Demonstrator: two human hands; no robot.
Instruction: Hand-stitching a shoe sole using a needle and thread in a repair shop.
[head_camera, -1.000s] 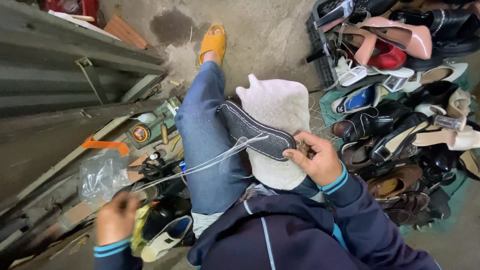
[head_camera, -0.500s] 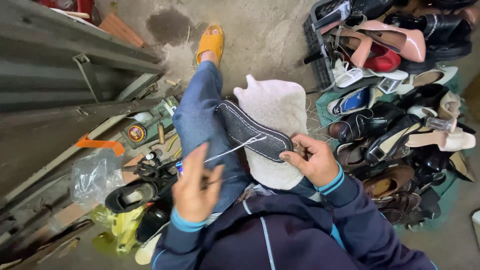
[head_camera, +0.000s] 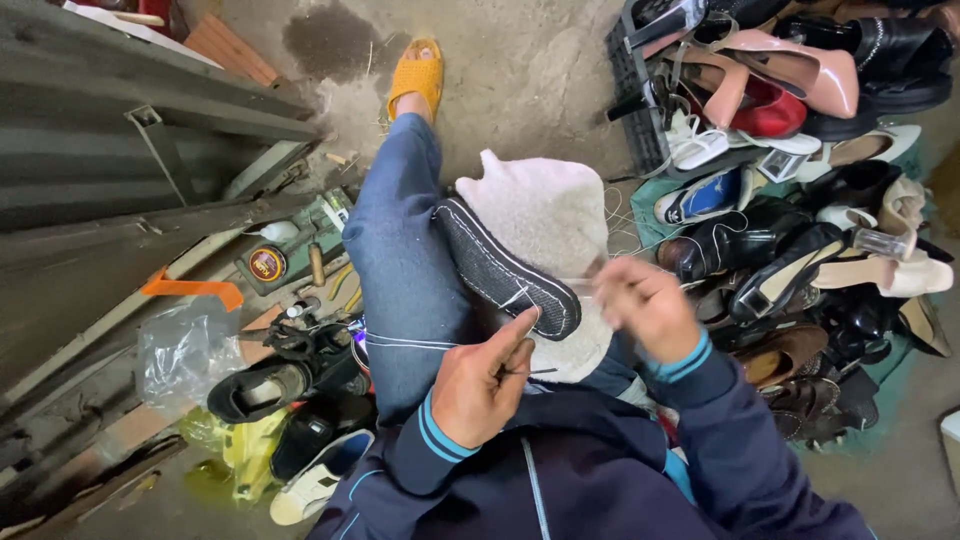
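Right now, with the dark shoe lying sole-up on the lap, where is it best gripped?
Probably at the narrow waist of the shoe, from its right edge. The sole faces up and runs diagonally on the white cloth, and that edge looks free; the left hand and right hand crowd the near end.

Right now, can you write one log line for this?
left hand: pinching needle | right hand: pulling thread | sole: on lap | shoes: piled right

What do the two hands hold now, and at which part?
The left hand pinches a thin needle at its rear end. The right hand is blurred; it seems to pinch the thread beside the shoe sole, but this cannot be told surely.
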